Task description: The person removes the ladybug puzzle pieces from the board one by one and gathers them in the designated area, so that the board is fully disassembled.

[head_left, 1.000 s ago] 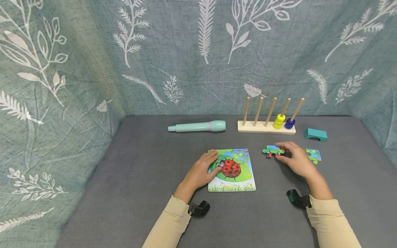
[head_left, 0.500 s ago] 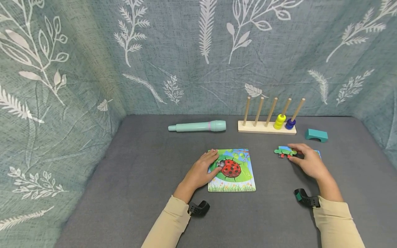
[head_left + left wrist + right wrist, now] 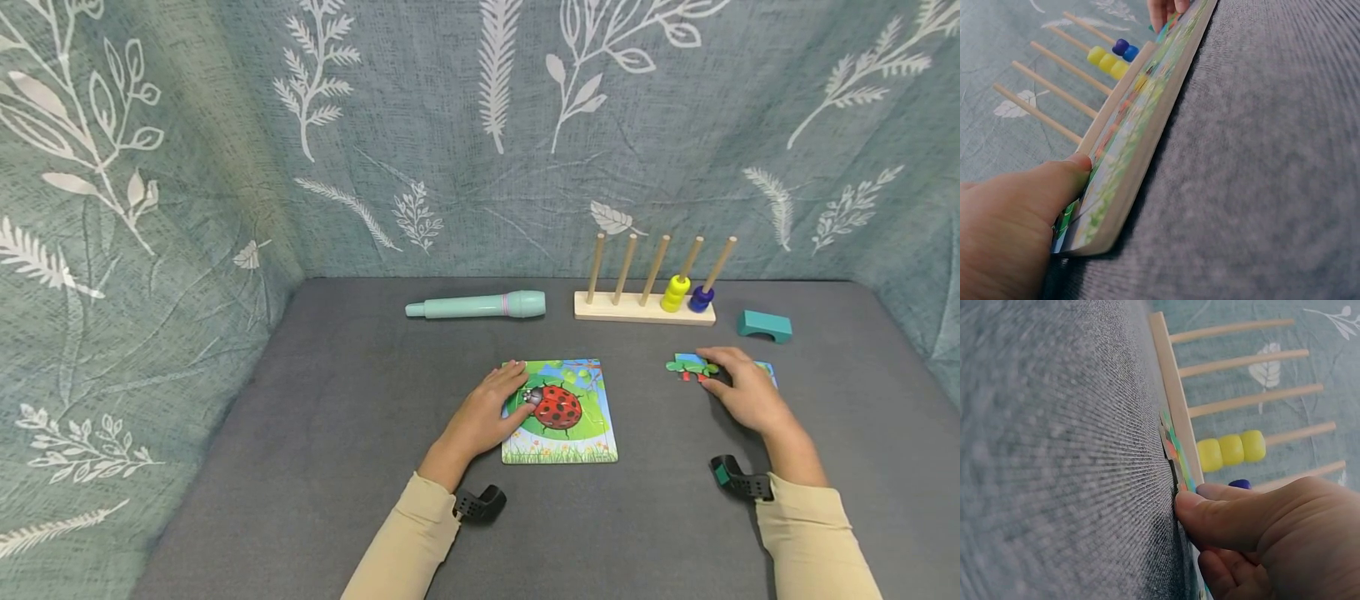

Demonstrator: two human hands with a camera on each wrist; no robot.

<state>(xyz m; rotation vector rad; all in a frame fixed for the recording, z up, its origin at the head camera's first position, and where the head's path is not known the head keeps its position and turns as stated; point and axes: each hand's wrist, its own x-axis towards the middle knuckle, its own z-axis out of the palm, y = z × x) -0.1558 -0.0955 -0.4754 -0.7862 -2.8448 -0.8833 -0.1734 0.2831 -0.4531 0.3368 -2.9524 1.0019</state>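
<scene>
A square ladybird puzzle board (image 3: 588, 433) lies flat on the table, slightly left of the space between the two hands. My left hand (image 3: 480, 417) rests over its left side, with the thumb (image 3: 1072, 172) lying on the picture; the fingers' undersides are hidden. To the right of the board, my right hand (image 3: 742, 392) pinches a green, blue and red jigsaw piece (image 3: 684, 365) between thumb and fingers, low over the table. Behind that hand a second jigsaw piece (image 3: 768, 368) shows only at its blue corner. Close up, the right thumb (image 3: 1194, 503) presses the held piece's edge.
A wooden peg stand (image 3: 618, 310) with yellow and dark blue beads stands at the back. Left of it lies a mint-green microphone-shaped toy (image 3: 472, 307). A teal arch block (image 3: 765, 323) sits at the back right. A patterned curtain (image 3: 450, 125) hangs behind the table (image 3: 337, 400).
My right hand has moved to the right with the jigsaw piece, over part of the second piece, and then stayed nearly still. The left hand and the board have not moved.
</scene>
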